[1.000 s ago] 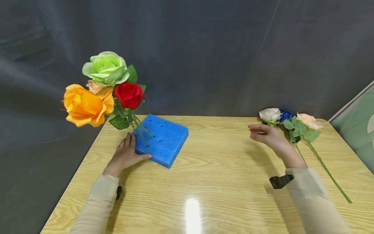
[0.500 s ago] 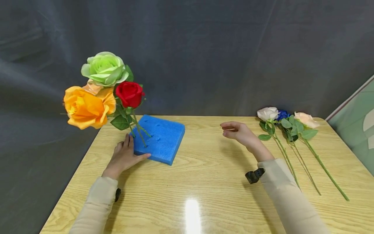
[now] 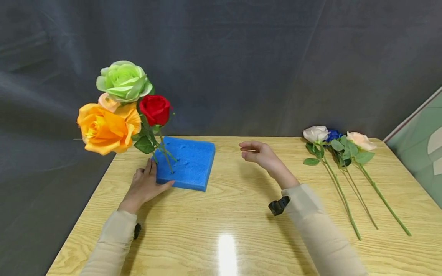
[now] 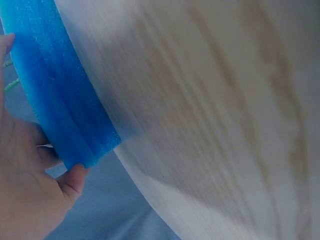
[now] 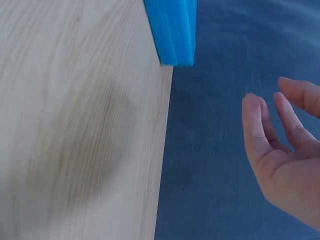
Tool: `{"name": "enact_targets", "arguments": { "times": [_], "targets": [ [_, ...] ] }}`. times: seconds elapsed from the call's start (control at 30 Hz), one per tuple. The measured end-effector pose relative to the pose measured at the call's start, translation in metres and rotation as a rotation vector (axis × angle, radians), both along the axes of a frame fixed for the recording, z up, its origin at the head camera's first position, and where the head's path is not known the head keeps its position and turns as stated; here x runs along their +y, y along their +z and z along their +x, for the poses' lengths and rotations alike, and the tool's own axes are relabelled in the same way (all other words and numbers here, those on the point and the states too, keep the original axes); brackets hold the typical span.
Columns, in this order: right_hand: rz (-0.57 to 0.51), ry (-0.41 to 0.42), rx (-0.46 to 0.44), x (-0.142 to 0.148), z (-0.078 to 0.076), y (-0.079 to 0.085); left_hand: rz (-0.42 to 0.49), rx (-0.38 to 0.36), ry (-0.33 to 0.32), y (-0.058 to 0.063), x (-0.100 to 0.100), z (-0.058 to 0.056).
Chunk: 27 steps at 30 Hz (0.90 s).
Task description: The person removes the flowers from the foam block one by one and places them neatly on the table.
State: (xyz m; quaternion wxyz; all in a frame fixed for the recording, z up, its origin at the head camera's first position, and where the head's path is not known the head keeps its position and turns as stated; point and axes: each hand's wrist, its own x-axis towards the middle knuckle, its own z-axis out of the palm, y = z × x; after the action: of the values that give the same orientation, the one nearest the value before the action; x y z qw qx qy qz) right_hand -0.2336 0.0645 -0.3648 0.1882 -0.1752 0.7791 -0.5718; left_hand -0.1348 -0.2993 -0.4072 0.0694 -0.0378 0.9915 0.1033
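Observation:
My left hand (image 3: 142,188) grips the left side of a blue foam block (image 3: 193,163), its thumb along the front edge and its fingers by the left edge. Several artificial flowers stand in the block, leaning left: a green rose (image 3: 124,80), an orange rose (image 3: 107,128), a red rose (image 3: 155,110) and a partly hidden peach flower (image 3: 108,102). My right hand (image 3: 264,156) hovers over the table to the right of the block, fingers loosely bent and holding nothing. In the right wrist view, a gap separates thumb and fingertips (image 5: 251,102).
At the right of the wooden table (image 3: 193,237) lie a white rose (image 3: 315,133), a blue flower (image 3: 333,135) and a pale peach rose (image 3: 360,141), stems pointing toward me. A dark curtain (image 3: 235,69) hangs behind the table's back edge.
My right hand has moved left, away from the lying flowers toward the block. The foam block has turned slightly counterclockwise under my left hand, and its flowers have shifted a little.

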Motion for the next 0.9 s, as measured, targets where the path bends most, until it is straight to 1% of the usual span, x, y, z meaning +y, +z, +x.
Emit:
{"name": "enact_targets", "arguments": {
  "times": [0.13,0.33,0.57,0.73,0.9],
  "targets": [
    [-0.044,-0.003,-0.011,-0.013,0.003,0.002,-0.022,0.001,-0.004,0.001,0.001,0.001],
    [-0.071,0.019,-0.023,-0.032,0.008,0.005,-0.011,-0.008,0.007,0.003,0.003,0.003],
    [-0.141,0.035,-0.029,-0.052,0.011,0.006,0.003,0.003,0.026,0.005,0.008,0.004],
    [-0.157,0.048,-0.03,-0.063,0.015,0.006,-0.016,0.022,0.033,0.007,0.014,0.004],
    [-0.173,0.057,-0.025,-0.071,0.018,0.004,-0.014,0.029,0.045,0.007,0.019,0.006]
  ]
}}
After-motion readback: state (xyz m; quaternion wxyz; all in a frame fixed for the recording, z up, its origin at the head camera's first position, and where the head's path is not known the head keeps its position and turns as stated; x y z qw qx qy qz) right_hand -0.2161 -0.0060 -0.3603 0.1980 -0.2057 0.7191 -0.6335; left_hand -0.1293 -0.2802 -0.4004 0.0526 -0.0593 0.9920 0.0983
